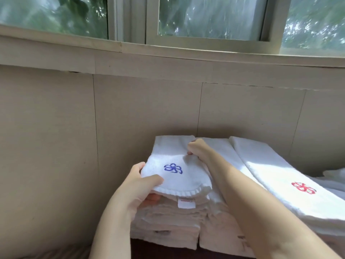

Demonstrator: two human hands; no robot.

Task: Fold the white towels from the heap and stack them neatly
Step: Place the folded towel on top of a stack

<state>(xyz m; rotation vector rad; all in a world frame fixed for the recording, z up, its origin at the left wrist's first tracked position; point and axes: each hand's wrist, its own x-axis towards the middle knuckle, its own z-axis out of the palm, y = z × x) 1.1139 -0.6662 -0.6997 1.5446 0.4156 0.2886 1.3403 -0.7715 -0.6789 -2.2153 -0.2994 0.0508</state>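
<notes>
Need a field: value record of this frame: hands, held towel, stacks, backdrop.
left hand: grips near left edge of folded white towel with blue flower emblem, fingers beneath
right hand: pinches that towel's far right edge
towel position: on top of left stack of folded white towels, near edge lifted
middle stack: beside the left stack
right stack top: white towel with red flower emblem
far right: loose white cloth, partly in view
backdrop: beige panelled wall, window above
</notes>
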